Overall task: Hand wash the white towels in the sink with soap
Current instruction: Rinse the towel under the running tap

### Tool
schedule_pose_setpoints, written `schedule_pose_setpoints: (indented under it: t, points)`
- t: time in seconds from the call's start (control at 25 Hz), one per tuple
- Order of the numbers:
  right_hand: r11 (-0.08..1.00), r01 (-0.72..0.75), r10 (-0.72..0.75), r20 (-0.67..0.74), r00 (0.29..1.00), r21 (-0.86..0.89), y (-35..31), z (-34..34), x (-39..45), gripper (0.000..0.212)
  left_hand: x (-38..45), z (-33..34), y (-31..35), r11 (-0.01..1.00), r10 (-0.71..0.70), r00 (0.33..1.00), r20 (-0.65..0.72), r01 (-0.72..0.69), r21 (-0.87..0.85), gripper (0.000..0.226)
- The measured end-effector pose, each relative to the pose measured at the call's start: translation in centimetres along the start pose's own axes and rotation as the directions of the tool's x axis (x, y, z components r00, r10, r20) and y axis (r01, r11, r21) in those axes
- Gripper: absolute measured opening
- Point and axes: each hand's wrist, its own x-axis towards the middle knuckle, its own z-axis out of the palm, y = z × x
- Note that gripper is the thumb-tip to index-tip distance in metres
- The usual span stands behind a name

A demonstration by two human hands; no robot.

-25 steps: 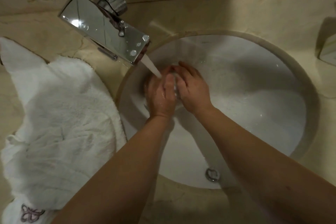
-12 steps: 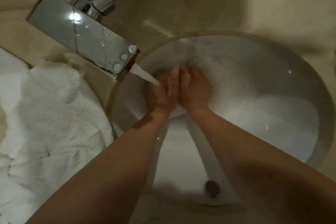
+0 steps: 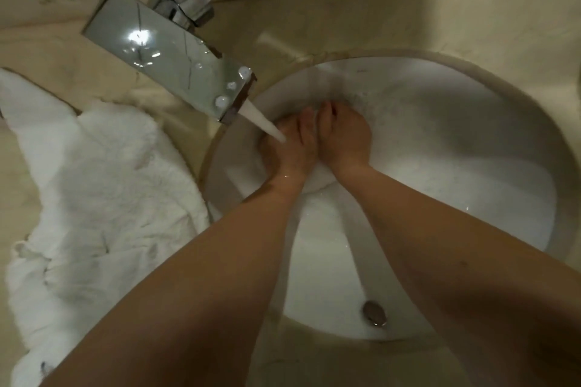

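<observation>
Both my hands are low in the white sink (image 3: pixel 456 141), side by side under the running water (image 3: pixel 264 122). My left hand (image 3: pixel 290 151) lies palm down with the stream hitting its fingers. My right hand (image 3: pixel 344 141) touches it on the right, fingers stretched forward. A small white patch (image 3: pixel 317 181), probably wet towel or soap, shows under the wrists; most of it is hidden by the hands. A large white fluffy towel (image 3: pixel 103 198) lies heaped on the counter to the left of the basin.
A flat chrome faucet (image 3: pixel 169 53) juts over the basin's left rim from the back wall. The metal drain (image 3: pixel 374 313) sits at the near side of the bowl. Beige stone counter (image 3: pixel 408 19) surrounds the sink.
My hands went from cupped together around something white to lying flat side by side, slightly deeper in the basin. The camera shifted a little; water keeps running.
</observation>
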Motion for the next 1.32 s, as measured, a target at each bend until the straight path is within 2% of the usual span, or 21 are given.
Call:
schedule_pose_setpoints:
  t: [0.04,0.08,0.12,0.2,0.24,0.32,0.36,0.44,0.48,0.52,0.6,0.68,0.76,0.8,0.88,0.96,1.04,1.12,1.2,1.24,1.32]
  points:
    - [0.999,-0.040,0.040,0.014,0.999,0.001,-0.2,-0.4,-0.3,0.040,-0.2,-0.3,0.2,0.995,-0.056,0.995,0.087,0.063,-0.082,0.053]
    - [0.997,-0.080,0.080,0.001,0.997,0.009,-0.4,-0.7,-0.7,0.040,-0.4,-0.6,0.2,0.990,-0.045,0.991,0.129,0.061,-0.123,0.056]
    - [0.993,-0.113,0.113,-0.027,0.993,0.031,-0.6,-0.9,-1.1,0.039,-0.7,-0.8,0.0,0.993,0.018,0.993,0.120,-0.004,-0.117,0.060]
    - [0.981,-0.159,0.167,-0.063,0.984,0.110,-0.6,-1.3,-2.1,0.041,-1.3,-0.9,-0.8,0.982,0.184,0.983,-0.020,-0.184,-0.032,0.061]
    - [0.970,-0.182,0.194,-0.062,0.979,0.159,-0.5,-1.6,-2.5,0.044,-1.6,-0.8,-1.6,0.983,0.184,0.980,-0.072,-0.185,0.005,0.063]
    - [0.927,-0.232,0.258,-0.050,0.965,0.293,-0.5,-2.5,-3.0,0.047,-2.7,-1.0,-2.2,0.998,0.062,0.994,-0.092,-0.062,0.003,0.069]
    - [0.892,-0.262,0.296,-0.037,0.954,0.368,-0.7,-3.0,-3.1,0.048,-3.4,-1.4,-1.9,0.998,-0.027,0.999,-0.045,0.025,-0.056,0.071]
    - [0.808,-0.325,0.359,0.026,0.933,0.492,-1.1,-3.6,-3.0,0.046,-4.3,-2.5,-0.4,0.929,-0.207,0.976,0.075,0.220,-0.297,0.064]
    - [0.761,-0.350,0.369,0.079,0.926,0.546,-1.2,-3.8,-2.9,0.045,-4.1,-3.2,0.4,0.837,-0.283,0.950,0.133,0.312,-0.450,0.058]
    - [0.719,-0.368,0.358,0.140,0.923,0.589,-1.6,-3.9,-2.8,0.043,-3.7,-3.8,1.0,0.755,-0.327,0.933,0.153,0.355,-0.551,0.052]
    - [0.736,-0.358,0.303,0.193,0.933,0.575,-2.2,-3.8,-2.7,0.038,-3.2,-4.7,1.6,0.760,-0.312,0.948,0.058,0.286,-0.583,0.036]
    - [0.881,-0.253,0.232,0.102,0.967,0.400,-3.0,-3.9,-2.9,0.035,-3.0,-4.9,1.9,0.814,-0.280,0.952,-0.125,0.167,-0.557,0.028]
    - [0.924,-0.121,0.129,0.002,0.992,0.363,-3.8,-4.0,-3.5,0.036,-3.2,-4.9,2.6,0.826,-0.303,0.915,-0.267,0.112,-0.552,0.029]
    - [0.894,-0.111,0.104,0.041,0.994,0.433,-4.3,-4.0,-4.0,0.036,-3.3,-5.0,2.8,0.833,-0.324,0.896,-0.303,0.119,-0.540,0.030]
    - [0.801,-0.202,0.096,0.213,0.972,0.563,-5.0,-3.9,-4.8,0.038,-3.3,-5.3,2.6,0.878,-0.323,0.879,-0.352,0.139,-0.459,0.032]
    - [0.769,-0.236,0.061,0.299,0.952,0.594,-5.0,-3.3,-5.2,0.041,-3.3,-5.8,2.5,0.880,-0.300,0.895,-0.331,0.126,-0.457,0.033]
    - [0.744,-0.287,0.106,0.318,0.942,0.603,-4.4,-2.8,-5.2,0.036,-3.1,-5.9,2.6,0.879,-0.310,0.907,-0.285,0.159,-0.449,0.032]
    - [0.741,-0.321,0.162,0.307,0.938,0.590,-3.8,-2.6,-5.0,0.033,-2.5,-5.3,2.6,0.862,-0.321,0.930,-0.178,0.209,-0.462,0.031]
    - [0.818,-0.171,0.088,0.175,0.981,0.549,-3.0,-2.6,-4.7,0.035,-2.0,-4.4,2.4,0.843,-0.258,0.960,-0.106,0.170,-0.510,0.036]
    - [0.836,-0.075,0.023,0.103,0.994,0.544,-2.9,-2.7,-4.5,0.038,-1.8,-4.1,2.4,0.856,-0.186,0.975,-0.125,0.098,-0.508,0.038]
    - [0.820,-0.004,-0.042,0.068,0.997,0.572,-3.5,-2.8,-4.5,0.037,-1.7,-3.1,1.4,0.857,-0.127,0.984,-0.121,0.048,-0.512,0.036]
